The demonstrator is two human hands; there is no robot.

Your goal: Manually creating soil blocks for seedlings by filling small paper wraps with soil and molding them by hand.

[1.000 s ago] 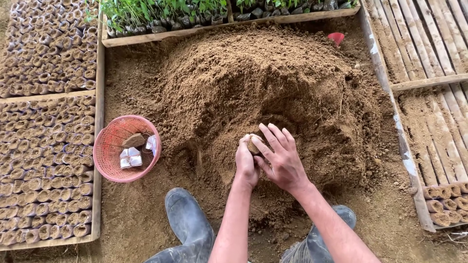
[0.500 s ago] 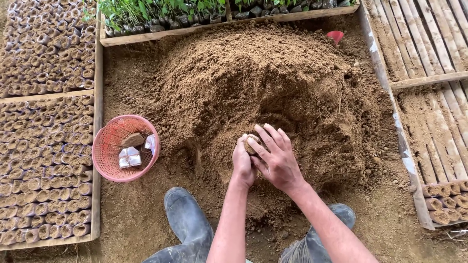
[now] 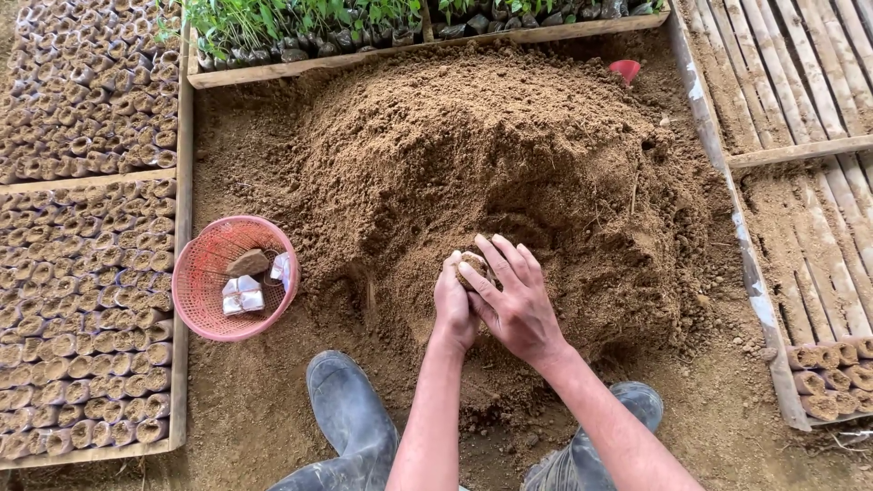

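A small soil-filled bag (image 3: 471, 269) is held at the foot of the soil heap (image 3: 509, 173) — gripped by left hand (image 3: 453, 309), right hand (image 3: 514, 305) fingers pressed over its top. Soil could spill if bag tilts or is squeezed too hard. Ground: loose dirt w/ pink basket (image 3: 235, 277) at 9 o'clock, filled bags in rows (image 3: 82, 300) beyond — seedlings (image 3: 300, 23) at 12.

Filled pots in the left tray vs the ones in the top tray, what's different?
The left tray pots show only bare brown soil; the top tray pots carry green seedlings. The left ones look light-walled, the top ones dark. Both sit packed upright in wood-edged beds.
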